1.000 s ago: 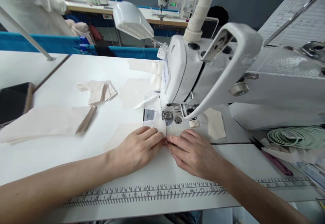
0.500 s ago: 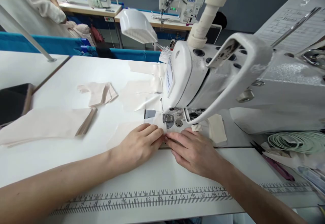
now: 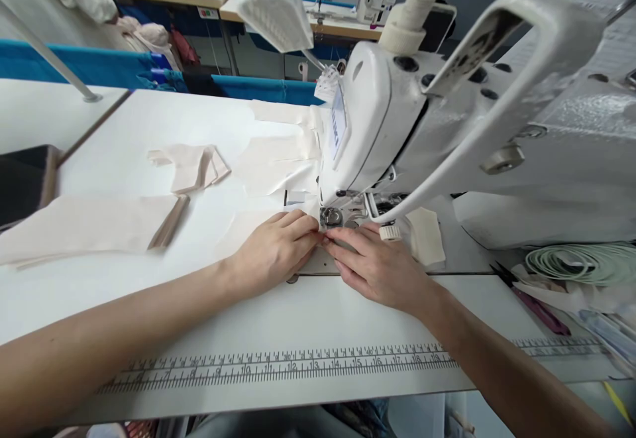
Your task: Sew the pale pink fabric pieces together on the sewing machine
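At the front of a white sewing machine (image 3: 370,103), both of my hands meet just before the presser foot (image 3: 332,217). My left hand (image 3: 275,249) is closed, its fingers bent and pinching the edge of a pale fabric piece (image 3: 241,229) that spreads flat to the left. Opposite it, my right hand (image 3: 382,269) has its fingertips pressed together on the same edge, almost touching the left fingertips. Most of the held edge is hidden under the fingers. Behind the foot, more pale fabric (image 3: 273,160) lies beside the machine head.
Stacked cut fabric (image 3: 94,222) and a smaller bundle (image 3: 199,166) lie left, near a dark phone-like object (image 3: 24,176). A ruler strip (image 3: 293,366) runs along the front edge. Purple-handled snips (image 3: 541,312) and coiled green cord (image 3: 586,262) are at right. A person (image 3: 64,0) sits beyond.
Both hands have moved forward with the fabric, closer to the presser foot. More of the metal plate shows in front of them. The camera view has shifted, so the machine looks larger.
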